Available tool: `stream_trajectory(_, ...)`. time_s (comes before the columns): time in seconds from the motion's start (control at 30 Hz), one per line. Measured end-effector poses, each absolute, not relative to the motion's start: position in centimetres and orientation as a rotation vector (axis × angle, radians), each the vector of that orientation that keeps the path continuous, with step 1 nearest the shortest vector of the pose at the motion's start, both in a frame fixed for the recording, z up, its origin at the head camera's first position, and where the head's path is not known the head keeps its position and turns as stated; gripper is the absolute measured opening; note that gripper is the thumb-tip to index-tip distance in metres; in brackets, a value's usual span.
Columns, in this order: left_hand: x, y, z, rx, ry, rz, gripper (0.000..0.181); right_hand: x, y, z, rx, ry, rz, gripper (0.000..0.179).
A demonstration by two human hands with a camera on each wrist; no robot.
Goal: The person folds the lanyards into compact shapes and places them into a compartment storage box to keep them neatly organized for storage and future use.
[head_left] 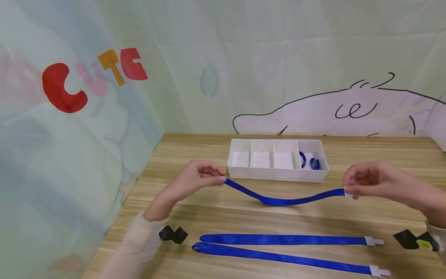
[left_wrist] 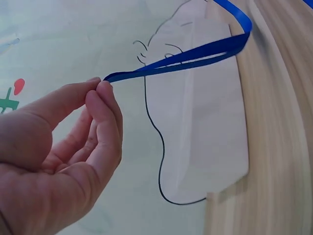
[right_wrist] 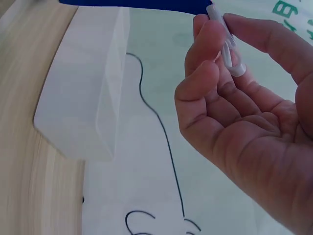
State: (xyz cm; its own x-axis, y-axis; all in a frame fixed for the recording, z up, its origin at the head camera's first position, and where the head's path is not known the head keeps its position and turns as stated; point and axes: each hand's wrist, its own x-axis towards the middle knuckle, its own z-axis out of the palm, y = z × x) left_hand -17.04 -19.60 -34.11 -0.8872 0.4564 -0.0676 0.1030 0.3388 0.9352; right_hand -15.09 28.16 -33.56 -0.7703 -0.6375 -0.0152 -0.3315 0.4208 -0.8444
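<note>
A blue lanyard (head_left: 282, 202) stretches between the two hands above the table and sags in the middle. My left hand (head_left: 200, 176) pinches its looped end between thumb and index finger; in the left wrist view the doubled strap (left_wrist: 195, 55) runs away from the fingertips. At the other end, my right hand (head_left: 374, 180) pinches the white plastic clip (right_wrist: 222, 29), whose hook hangs by the palm. Two more blue lanyards lie side by side nearer the front, an upper one (head_left: 285, 239) and a lower one (head_left: 285, 257), their white clips pointing right.
Behind the held lanyard stands a white box (head_left: 275, 174) with several compartments; small blue looped items (head_left: 315, 163) sit in its rightmost one. The wooden table (head_left: 195, 147) meets a printed cloth backdrop (head_left: 278, 58) at the back and left.
</note>
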Motion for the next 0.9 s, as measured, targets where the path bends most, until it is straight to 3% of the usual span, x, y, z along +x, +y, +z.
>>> stream_trajectory(0.53, -16.9, -16.0, -31.6, 0.396, 2.212, 1.748, 0.014, -15.5, 23.7, -31.3, -0.973, 2.203, -1.388, 0.01)
stream_trajectory(0.9, -16.4, -13.4, -30.4, 0.53, 2.206, 1.783, 0.013, -15.9, 20.9, -30.5, -0.986, 2.119, -1.47, 0.006)
